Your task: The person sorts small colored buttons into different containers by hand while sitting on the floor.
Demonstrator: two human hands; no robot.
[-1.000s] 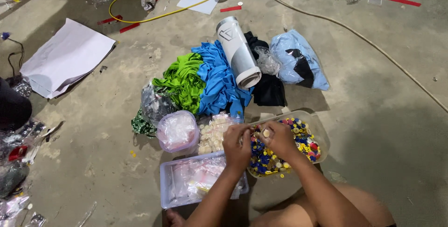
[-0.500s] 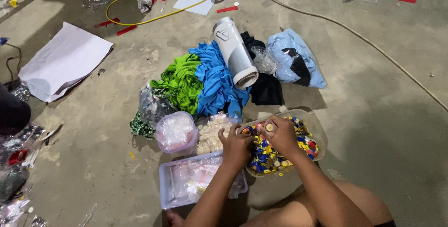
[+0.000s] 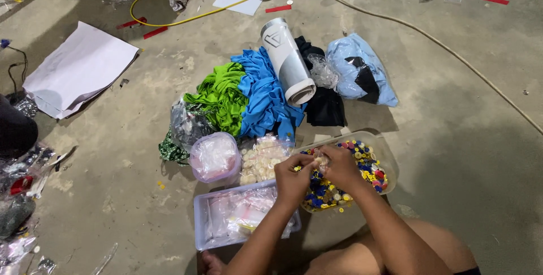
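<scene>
Both hands meet over the clear tub of mixed coloured buttons (image 3: pixel 380 156). Left hand (image 3: pixel 294 177) and right hand (image 3: pixel 339 167) are pressed close together, fingertips pinching a small pale item (image 3: pixel 320 160), likely a tiny clear bag or a button; too small to tell which.

Change since 1 s ago: the hands have lifted slightly off the button heap and drawn toward its 10 o'clock edge; earlier they sat lower and more central over the tub. Fingers now look closed on the small item rather than raking through the pile. Judgement: a pick has been made, and the work has passed from sorting to handling 1 piece.

Surroundings unchanged: flat tray of small clear bags (image 3: pixel 237 218) at 7 o'clock of the hands, bag of cream buttons (image 3: pixel 261 159) at 9 o'clock, pink-tinted tub (image 3: pixel 215 156) beyond it. Blue cloth (image 3: pixel 263 97), green cloth (image 3: pixel 220 97) and a white roll (image 3: pixel 288 60) lie at 12 o'clock.
</scene>
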